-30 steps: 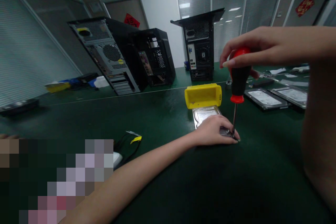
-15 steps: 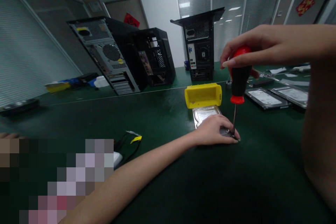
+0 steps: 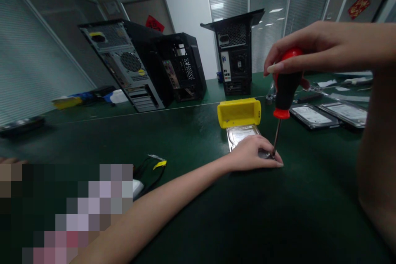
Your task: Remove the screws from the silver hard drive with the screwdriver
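Observation:
A silver hard drive point(image 3: 242, 132) lies on the green tabletop, its near part covered by my left hand point(image 3: 252, 152). That hand is closed over the drive, thumb and fingers along its right edge. My right hand point(image 3: 297, 55) grips a red and black screwdriver point(image 3: 287, 90) by its handle from above. The shaft slants down and left, with its tip at the drive's near right corner beside my left fingers. Whether a screw sits under the tip I cannot make out. A yellow bin point(image 3: 239, 112) stands just behind the drive, touching or nearly touching it.
Two more hard drives point(image 3: 312, 115) lie to the right, with tools and paper scraps behind them. Computer cases point(image 3: 123, 62) and another tower point(image 3: 236, 57) stand at the back. A cable with a yellow tag point(image 3: 160, 165) lies left of my forearm.
My right hand and the screwdriver handle have shifted slightly right, so the shaft leans more. The tip stays by the drive's corner; my left hand keeps its place.

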Demonstrator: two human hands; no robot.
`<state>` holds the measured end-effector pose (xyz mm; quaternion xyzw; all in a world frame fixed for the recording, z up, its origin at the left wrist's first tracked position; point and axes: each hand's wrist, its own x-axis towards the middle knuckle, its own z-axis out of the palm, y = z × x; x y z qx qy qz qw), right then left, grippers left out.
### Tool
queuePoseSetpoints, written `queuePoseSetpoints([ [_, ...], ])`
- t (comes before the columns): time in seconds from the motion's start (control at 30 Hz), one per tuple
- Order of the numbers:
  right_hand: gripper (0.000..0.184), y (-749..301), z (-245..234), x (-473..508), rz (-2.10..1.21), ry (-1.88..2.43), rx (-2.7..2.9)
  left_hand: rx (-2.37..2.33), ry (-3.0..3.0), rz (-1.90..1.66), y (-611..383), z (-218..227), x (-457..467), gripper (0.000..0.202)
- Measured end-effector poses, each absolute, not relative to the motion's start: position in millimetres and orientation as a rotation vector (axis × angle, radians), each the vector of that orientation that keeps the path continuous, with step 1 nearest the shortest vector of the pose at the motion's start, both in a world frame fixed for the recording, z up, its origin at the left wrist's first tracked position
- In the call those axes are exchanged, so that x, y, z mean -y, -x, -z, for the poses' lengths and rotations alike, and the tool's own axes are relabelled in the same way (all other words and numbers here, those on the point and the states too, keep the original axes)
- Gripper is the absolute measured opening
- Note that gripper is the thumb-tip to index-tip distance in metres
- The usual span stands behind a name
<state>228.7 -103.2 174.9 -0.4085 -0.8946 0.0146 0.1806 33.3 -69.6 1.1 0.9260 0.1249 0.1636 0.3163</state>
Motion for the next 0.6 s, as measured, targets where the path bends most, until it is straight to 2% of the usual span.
queuePoseSetpoints([
  [0.6,0.040,-234.1,-177.5,105.0,-0.058,1.106,2.472,-0.328,-2.316,-0.380,-35.3,-4.1,67.6,0.018],
])
